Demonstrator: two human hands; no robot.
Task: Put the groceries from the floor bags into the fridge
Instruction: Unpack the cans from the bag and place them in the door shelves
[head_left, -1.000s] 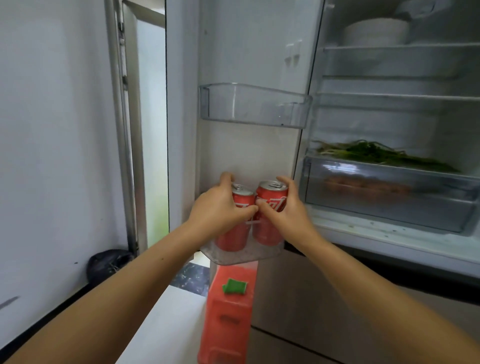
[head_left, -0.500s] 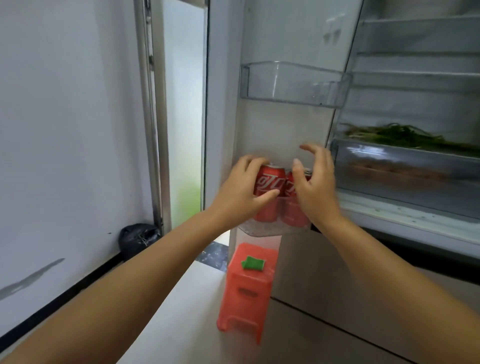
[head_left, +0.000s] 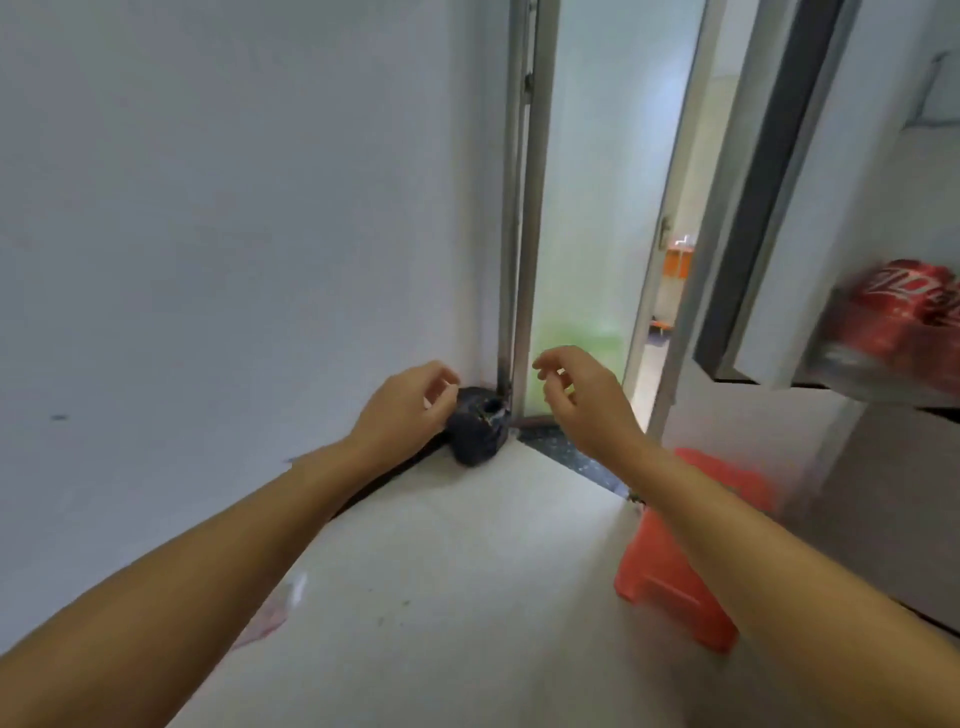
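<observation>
Two red soda cans (head_left: 904, 312) stand blurred in the clear lower bin (head_left: 862, 371) of the open fridge door (head_left: 852, 171) at the right edge. My left hand (head_left: 402, 408) hangs in mid-air with loosely curled fingers and holds nothing; it overlaps a dark plastic bag (head_left: 475, 428) that lies on the floor in the corner. Just to the right, my right hand (head_left: 576, 392) is also empty, its fingers relaxed and slightly bent. Both hands are well left of the cans. The fridge interior is out of view.
A red plastic stool (head_left: 691, 561) stands on the white floor below the fridge door, partly behind my right forearm. A white wall fills the left. A metal door frame (head_left: 522, 208) and a narrow doorway lie straight ahead.
Both hands let go of the cans in the door bin and drew back. The view swung left, away from the fridge toward the wall corner and the dark bag.
</observation>
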